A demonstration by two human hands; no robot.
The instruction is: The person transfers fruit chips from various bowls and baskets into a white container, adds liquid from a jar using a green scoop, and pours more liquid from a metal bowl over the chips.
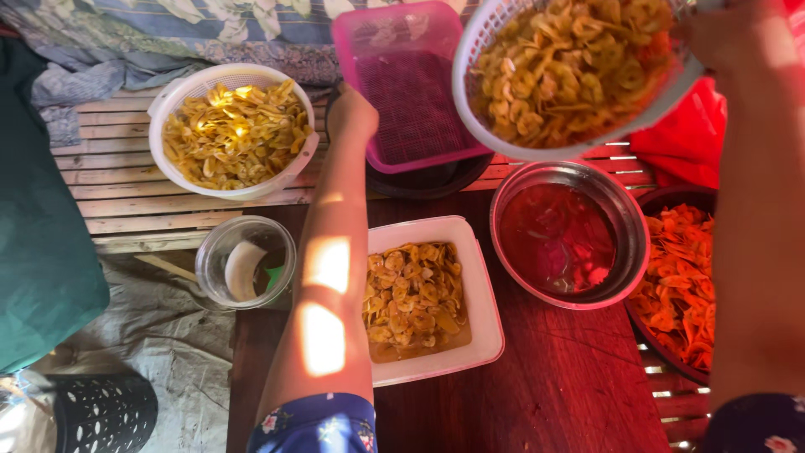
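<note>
Right hand [729,38] is gripping a white plastic colander of yellow chips [570,71]; left hand [352,113] is holding the far pink rectangular plastic basket [407,84].

A steel bowl [570,239] sits right of the square tub [482,294], below the raised basket [570,71].

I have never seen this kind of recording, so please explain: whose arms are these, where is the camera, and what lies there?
There is one picture, from a camera on the person's head, looking down. Both bare arms are theirs. The left hand touches the pink rectangular plastic basket. The right hand holds up a white round plastic basket of yellow chips. Below lie a white square tray of chips in liquid, a round steel bowl of red liquid and another white basket of yellow chips.
</note>
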